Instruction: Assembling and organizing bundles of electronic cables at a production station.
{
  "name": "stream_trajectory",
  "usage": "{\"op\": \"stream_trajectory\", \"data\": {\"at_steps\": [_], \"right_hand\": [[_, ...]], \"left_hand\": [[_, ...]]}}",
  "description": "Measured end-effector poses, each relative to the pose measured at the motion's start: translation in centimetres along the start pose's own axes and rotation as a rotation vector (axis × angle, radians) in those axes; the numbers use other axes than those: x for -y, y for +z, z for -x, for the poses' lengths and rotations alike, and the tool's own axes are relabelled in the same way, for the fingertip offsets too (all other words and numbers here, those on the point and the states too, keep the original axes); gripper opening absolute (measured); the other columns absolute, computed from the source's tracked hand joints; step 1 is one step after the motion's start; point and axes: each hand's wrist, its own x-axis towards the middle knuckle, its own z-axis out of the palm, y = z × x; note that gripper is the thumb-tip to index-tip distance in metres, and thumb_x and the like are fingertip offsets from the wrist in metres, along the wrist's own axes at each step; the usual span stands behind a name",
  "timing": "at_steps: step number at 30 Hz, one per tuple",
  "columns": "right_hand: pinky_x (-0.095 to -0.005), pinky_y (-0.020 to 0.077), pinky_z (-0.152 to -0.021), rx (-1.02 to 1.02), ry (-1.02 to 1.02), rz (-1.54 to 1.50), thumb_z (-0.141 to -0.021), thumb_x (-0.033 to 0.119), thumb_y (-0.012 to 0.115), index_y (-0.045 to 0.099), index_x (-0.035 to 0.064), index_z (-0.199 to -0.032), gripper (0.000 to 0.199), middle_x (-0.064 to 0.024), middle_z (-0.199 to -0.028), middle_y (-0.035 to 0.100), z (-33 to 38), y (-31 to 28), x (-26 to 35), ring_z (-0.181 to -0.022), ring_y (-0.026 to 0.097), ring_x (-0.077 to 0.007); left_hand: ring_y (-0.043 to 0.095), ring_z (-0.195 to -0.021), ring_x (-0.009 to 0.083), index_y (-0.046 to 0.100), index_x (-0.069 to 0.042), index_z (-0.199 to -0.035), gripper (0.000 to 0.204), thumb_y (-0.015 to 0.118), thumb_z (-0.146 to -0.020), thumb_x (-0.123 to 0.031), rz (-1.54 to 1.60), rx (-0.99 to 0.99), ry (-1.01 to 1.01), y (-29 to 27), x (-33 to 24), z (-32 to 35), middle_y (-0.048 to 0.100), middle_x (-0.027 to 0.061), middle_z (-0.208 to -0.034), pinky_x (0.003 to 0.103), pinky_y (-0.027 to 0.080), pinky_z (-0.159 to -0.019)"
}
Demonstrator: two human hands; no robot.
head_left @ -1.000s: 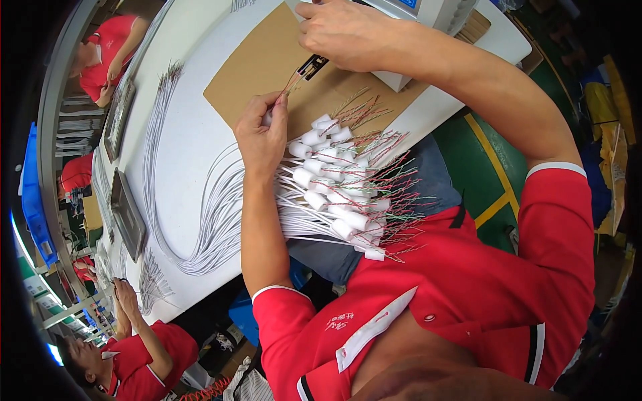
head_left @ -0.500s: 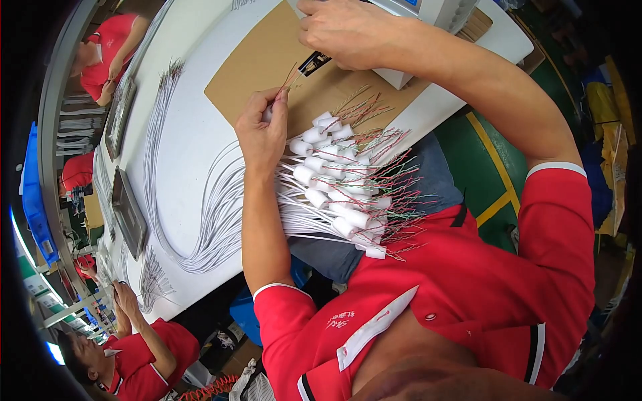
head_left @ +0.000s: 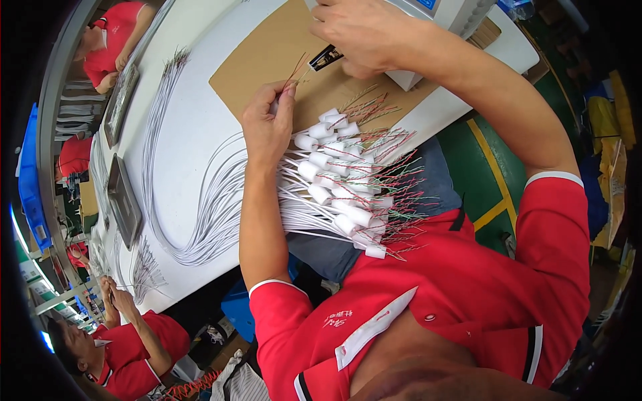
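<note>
My left hand (head_left: 269,117) is pinched around the end of a white cable, with several thin bared wires (head_left: 298,70) fanning up past the fingertips. My right hand (head_left: 358,37) is curled, its fingers turned inward above the brown cardboard (head_left: 247,67). From beneath its palm a flat black tool (head_left: 326,58) with pale markings points at those wires; its kind is not clear. Beside my left forearm lies a thick bundle of white cables (head_left: 221,200), their ends fitted with white cylindrical sleeves (head_left: 348,170). Red, green and pale twisted wires (head_left: 401,184) stick out of the sleeves toward my body.
A white machine (head_left: 428,40) stands at the table's far right. Dark metal trays (head_left: 124,200) line the left edge of the white table (head_left: 194,100). Co-workers in red shirts (head_left: 137,347) sit along the left. Green floor with yellow lines (head_left: 495,160) lies to the right.
The view has shifted slightly. My right hand and the black tool have moved a little right and up. The wires in my left hand are spread wider. The co-worker at lower left has lowered their hands.
</note>
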Motion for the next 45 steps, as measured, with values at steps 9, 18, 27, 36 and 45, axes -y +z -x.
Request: {"op": "stream_trajectory", "data": {"at_steps": [9,18,27,36,45], "right_hand": [[-0.0473,0.0399,-0.101,-0.080,-0.093,0.071,-0.079,0.010,0.064,0.076,0.0005,-0.091,0.019,-0.0166,-0.101,0.072,-0.2,1.6,-0.4,-0.115,0.058,-0.0310],[-0.0467,0.0400,-0.097,-0.150,-0.090,0.017,-0.078,0.011,0.065,0.075,0.0005,-0.090,0.019,-0.0161,-0.098,0.072,-0.3,2.4,-0.5,-0.111,0.060,-0.0306],[-0.0465,0.0398,-0.096,-0.161,-0.058,0.081,-0.074,0.018,0.068,0.074,-0.0005,-0.089,0.024,-0.0168,-0.097,0.071,0.4,1.8,0.2,-0.109,0.060,-0.0306],[-0.0500,0.0376,-0.097,-0.373,0.074,-0.201,-0.072,0.025,0.065,0.067,-0.0015,-0.095,0.036,-0.0202,-0.097,0.067,-0.4,2.5,-0.6,-0.104,0.056,-0.0351],[-0.0496,0.0369,-0.096,-0.441,0.074,-0.222,-0.074,0.022,0.063,0.066,-0.0007,-0.099,0.034,-0.0196,-0.096,0.065,-0.4,3.0,-0.7,-0.103,0.054,-0.0357]], "left_hand": [[0.051,-0.064,0.0084,0.075,0.002,-0.100,0.013,0.072,-0.096,-0.010,0.035,0.000,-0.007,-0.2,-0.2,0.1,0.067,0.0047,-0.076,0.026,0.043,-0.060],[0.053,-0.066,0.0086,0.074,0.002,-0.100,0.014,0.072,-0.095,-0.011,0.034,0.000,-0.022,-0.1,-0.2,0.1,0.069,0.0048,-0.078,0.026,0.046,-0.062],[0.055,-0.067,0.0087,0.075,0.002,-0.100,0.015,0.071,-0.096,-0.012,0.036,0.015,-0.047,0.0,-0.4,0.0,0.069,0.0051,-0.078,0.026,0.047,-0.063],[0.057,-0.068,0.0106,0.075,0.001,-0.103,0.016,0.070,-0.097,-0.013,0.023,0.012,-0.005,-0.2,0.0,0.0,0.069,0.0054,-0.078,0.027,0.047,-0.064],[0.059,-0.069,0.0153,0.075,0.001,-0.101,0.017,0.071,-0.095,-0.014,-0.012,0.032,-0.065,-0.5,-0.8,-0.1,0.070,0.0100,-0.080,0.030,0.049,-0.066]]}}
